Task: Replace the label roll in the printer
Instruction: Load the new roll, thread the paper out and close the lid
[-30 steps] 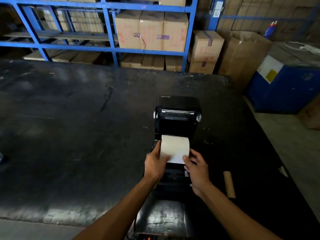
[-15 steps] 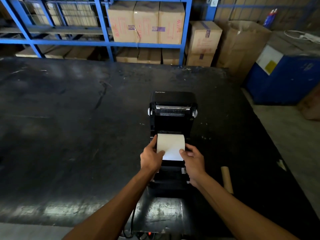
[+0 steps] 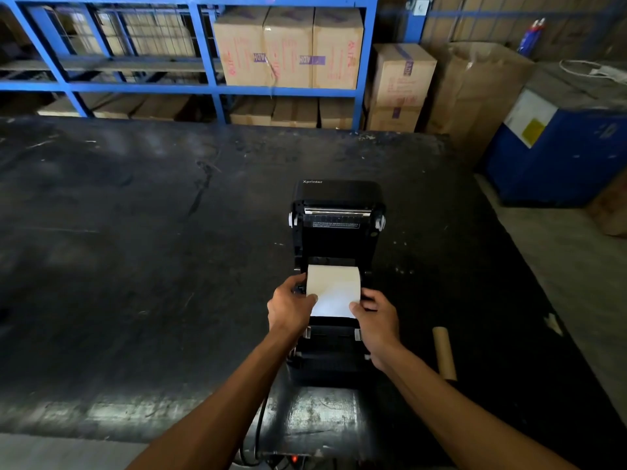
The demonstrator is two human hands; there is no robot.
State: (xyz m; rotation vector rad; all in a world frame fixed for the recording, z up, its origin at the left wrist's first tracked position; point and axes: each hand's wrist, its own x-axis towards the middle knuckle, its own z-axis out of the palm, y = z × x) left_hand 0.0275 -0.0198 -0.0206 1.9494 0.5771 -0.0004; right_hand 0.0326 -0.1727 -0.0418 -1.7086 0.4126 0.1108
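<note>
While the printer sits with its lid tipped back on the dark surface, the head view shows a white label roll lying in the open bay, with its loose end drawn toward the person over the front of the machine. The left hand pinches the left edge of that loose paper, thumb on top, with its fingers curled down beside the roll. The right hand pinches the right edge in the same way, thumb pressed on the sheet and fingers bent beneath. Both forearms reach in from the bottom of the view, one on each side of the printer. A bare brown cardboard tube lies on the surface to the right of the printer, apart from it and from the right arm. A dark cable hangs off the near edge of the surface below the printer. Beyond the far edge stand blue shelves holding cardboard boxes, and a blue bin stands on the floor at the right.
</note>
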